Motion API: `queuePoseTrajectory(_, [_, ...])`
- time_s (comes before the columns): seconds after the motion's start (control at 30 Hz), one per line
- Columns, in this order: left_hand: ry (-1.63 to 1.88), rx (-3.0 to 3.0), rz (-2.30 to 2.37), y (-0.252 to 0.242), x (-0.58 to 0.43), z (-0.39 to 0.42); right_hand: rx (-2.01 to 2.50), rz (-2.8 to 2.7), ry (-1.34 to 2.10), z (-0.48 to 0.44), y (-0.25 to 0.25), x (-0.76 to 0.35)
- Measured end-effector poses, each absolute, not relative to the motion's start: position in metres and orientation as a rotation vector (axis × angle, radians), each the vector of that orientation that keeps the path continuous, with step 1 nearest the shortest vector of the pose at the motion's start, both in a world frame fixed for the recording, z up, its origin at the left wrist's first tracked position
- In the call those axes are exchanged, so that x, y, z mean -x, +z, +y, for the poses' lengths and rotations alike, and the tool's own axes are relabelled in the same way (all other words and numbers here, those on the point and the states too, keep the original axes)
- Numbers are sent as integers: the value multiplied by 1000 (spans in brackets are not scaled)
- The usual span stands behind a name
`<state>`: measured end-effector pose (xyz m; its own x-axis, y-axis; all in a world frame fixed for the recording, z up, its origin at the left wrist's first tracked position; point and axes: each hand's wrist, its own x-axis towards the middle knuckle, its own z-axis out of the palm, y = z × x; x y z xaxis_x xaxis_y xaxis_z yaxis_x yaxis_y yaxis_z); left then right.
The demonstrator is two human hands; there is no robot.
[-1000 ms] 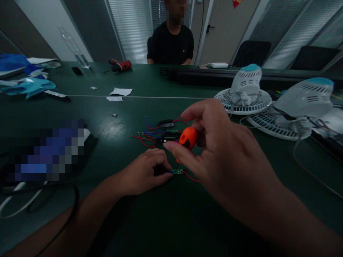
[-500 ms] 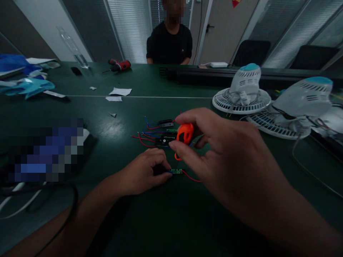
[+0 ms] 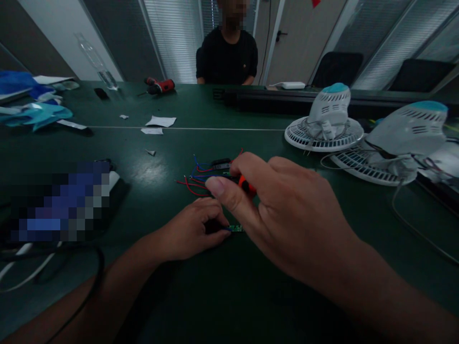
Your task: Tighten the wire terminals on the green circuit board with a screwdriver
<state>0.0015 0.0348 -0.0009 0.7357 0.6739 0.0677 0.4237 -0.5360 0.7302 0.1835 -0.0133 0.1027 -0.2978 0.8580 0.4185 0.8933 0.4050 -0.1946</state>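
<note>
My left hand (image 3: 195, 229) is closed in a pinch at the left end of a small green circuit board (image 3: 236, 228), holding it on the table. A bit of blue wire shows by those fingertips. Above the board, my right hand (image 3: 279, 205) is closed around the orange and black handle of a screwdriver (image 3: 247, 185), thumb reaching left across it. The right hand hides the tool's lower part and the board's right end. Just beyond the hands lie several small modules (image 3: 221, 166) with red and blue wires (image 3: 195, 186).
Two white fan-like housings (image 3: 328, 114) (image 3: 405, 129) stand at right. A red drill (image 3: 161, 86), paper scraps (image 3: 160, 121) and a clear bottle (image 3: 107, 80) lie farther off. At left are a blurred device (image 3: 68, 200) and cables (image 3: 98, 267). A person (image 3: 229, 55) sits opposite.
My right hand has turned over the screwdriver, its thumb shifting left and up, and now covers more of the handle and the red wire. My left hand and the board stay put.
</note>
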Motion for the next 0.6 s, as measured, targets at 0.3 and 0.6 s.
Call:
queuePoseTrajectory(0.3, [428,-2244,814,-1,0,35,1344,-2106,-21,-10,98,-188])
queuePoseTrajectory(0.6, [425,-2208,836,-1,0,34,1277,-2027,76,-12,99,-189])
